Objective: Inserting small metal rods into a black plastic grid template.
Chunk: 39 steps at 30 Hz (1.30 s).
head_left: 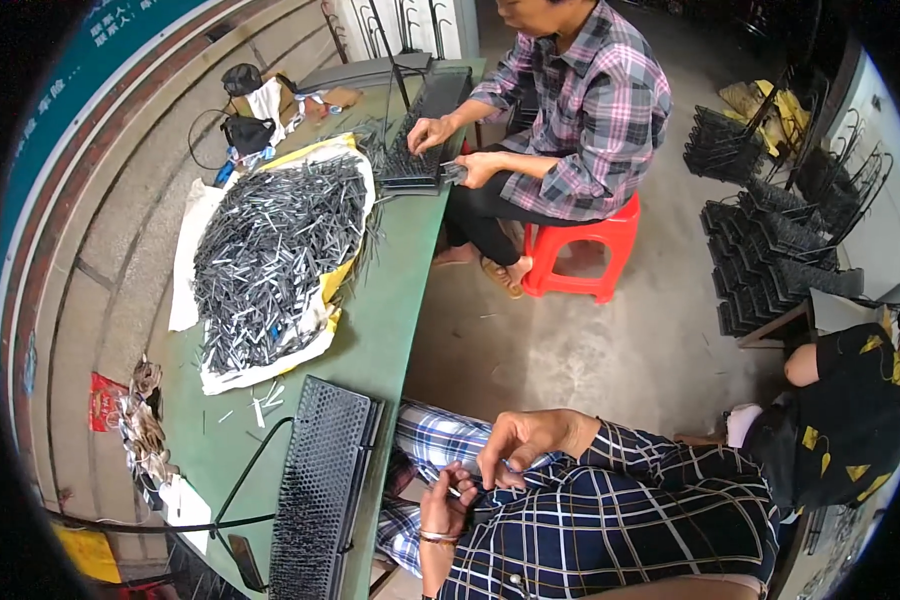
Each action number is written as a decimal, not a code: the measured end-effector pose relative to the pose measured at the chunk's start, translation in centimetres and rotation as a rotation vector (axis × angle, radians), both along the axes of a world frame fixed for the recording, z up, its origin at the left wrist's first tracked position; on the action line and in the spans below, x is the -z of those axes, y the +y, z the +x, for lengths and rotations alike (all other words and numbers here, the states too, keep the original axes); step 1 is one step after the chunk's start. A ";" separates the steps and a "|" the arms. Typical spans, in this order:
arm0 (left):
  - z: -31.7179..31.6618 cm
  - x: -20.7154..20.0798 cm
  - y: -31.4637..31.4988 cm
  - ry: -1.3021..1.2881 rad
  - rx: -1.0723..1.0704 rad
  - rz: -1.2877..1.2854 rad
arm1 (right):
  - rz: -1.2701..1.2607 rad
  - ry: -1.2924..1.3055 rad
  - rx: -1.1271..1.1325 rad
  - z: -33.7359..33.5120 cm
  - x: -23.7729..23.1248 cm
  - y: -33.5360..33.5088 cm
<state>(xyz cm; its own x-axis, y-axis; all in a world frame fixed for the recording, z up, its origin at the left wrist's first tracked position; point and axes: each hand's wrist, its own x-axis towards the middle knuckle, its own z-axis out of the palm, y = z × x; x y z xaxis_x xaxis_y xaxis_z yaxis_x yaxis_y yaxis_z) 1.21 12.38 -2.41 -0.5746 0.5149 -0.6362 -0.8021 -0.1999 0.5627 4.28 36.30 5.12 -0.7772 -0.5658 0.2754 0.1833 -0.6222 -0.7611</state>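
A green table on grey floor bears a white sack of dark strips. Left hand and right hand curl partway, any grip unclear.

Workshop: green worktable, heaped dark slivers, perforated tray and stacked black racks.

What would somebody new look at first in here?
Probably the heap of thin dark strips on a white and yellow sack, spread over the green table. Next might come the bright red stool under the seated person, then the black tray full of holes at the table's near end.
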 end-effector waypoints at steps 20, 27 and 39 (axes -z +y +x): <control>0.0 0.7 -0.7 -0.060 -0.042 0.038 | -0.003 -0.084 0.052 -0.4 -1.0 0.7; -0.1 0.2 -0.7 -0.017 -0.057 0.044 | -0.261 0.021 0.254 -0.1 -2.2 3.3; 0.0 0.8 -0.3 -0.066 -0.028 0.037 | -0.525 0.142 0.356 -1.4 1.2 6.0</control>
<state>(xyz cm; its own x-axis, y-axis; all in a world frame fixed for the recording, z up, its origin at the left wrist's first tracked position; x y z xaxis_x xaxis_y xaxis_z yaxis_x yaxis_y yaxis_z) 1.18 12.07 -3.22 -0.5465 0.5233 -0.6539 -0.8311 -0.2426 0.5005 2.90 42.29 3.90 -0.8281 -0.0423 0.5590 -0.1832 -0.9220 -0.3412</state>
